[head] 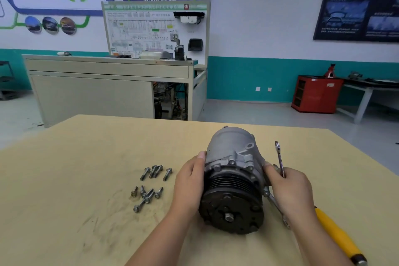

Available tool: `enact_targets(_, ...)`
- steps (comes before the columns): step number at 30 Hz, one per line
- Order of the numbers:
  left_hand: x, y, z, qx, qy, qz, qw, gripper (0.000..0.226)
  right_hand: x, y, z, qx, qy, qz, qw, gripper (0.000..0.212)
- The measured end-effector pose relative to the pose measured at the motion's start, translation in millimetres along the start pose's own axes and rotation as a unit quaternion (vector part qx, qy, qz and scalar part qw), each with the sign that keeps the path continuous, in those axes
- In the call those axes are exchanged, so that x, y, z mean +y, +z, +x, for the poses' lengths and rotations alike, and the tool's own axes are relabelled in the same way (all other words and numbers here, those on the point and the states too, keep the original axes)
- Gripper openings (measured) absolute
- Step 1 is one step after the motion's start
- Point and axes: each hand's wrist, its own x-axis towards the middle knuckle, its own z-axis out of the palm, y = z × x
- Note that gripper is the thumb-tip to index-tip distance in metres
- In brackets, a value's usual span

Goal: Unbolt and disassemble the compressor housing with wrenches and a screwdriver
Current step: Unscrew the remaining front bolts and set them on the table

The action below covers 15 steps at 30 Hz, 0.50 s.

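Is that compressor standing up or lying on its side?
Lying on its side. The compressor rests lengthwise on the table, its round pulley face turned toward the camera rather than upward.

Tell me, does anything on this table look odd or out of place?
Nothing damaged. Bolts lie scattered left of the compressor, and dark smudges streak the table: ordinary for a teardown.
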Motion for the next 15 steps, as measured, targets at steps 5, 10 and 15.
enact_targets(5,1,-5,-1,0.002,0.065,0.069,0.995,0.021,-8,-6,-6,-0.002,-0.041,-0.035,0.999,0.056)
enact_targets(10,14,-1,-13,-0.048,0.131,0.075,0.987,0.035,-13,-10,-8,0.002,-0.061,-0.047,0.997,0.056)
enact_targets(15,26,-2,-20,-0.080,0.144,0.137,0.977,0.043,-16,-11,-13,0.011,-0.101,-0.064,0.993,0.053)
